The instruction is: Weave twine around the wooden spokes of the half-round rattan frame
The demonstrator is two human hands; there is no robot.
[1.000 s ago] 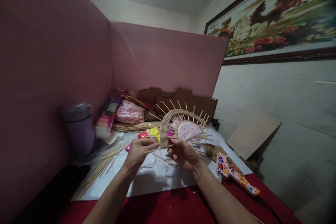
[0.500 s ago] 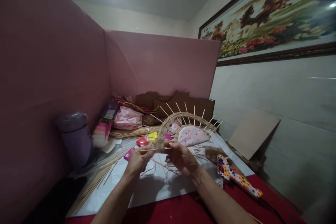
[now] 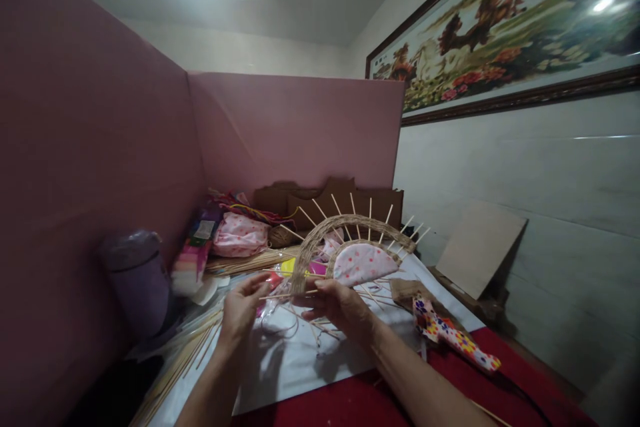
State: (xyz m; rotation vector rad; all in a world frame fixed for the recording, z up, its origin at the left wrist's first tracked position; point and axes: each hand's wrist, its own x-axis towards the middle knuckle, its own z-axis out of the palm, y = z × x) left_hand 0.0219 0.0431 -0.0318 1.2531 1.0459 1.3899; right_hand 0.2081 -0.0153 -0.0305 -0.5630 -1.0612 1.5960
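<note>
A half-round fan frame of thin wooden sticks is held up over the table, with a woven twine arch across the sticks. At its centre sits a half-circle of white cloth with pink and red dots. My right hand is closed on the frame's lower left end, its thumb on top of the lowest stick. Just left of that stick's tip, my left hand has thumb and fingers pinched together, seemingly on the loose twine, which loops down below the frame. The exact grip point is too small to make out.
A glue gun with a flowered cover lies at right on the red cloth. Loose sticks and a purple bottle are at left. Behind are a dotted pink bundle, coloured packets and cardboard.
My left hand has moved left, away from the frame's edge, fingers still pinched. My right hand keeps hold of the frame. The camera view has shifted slightly.
</note>
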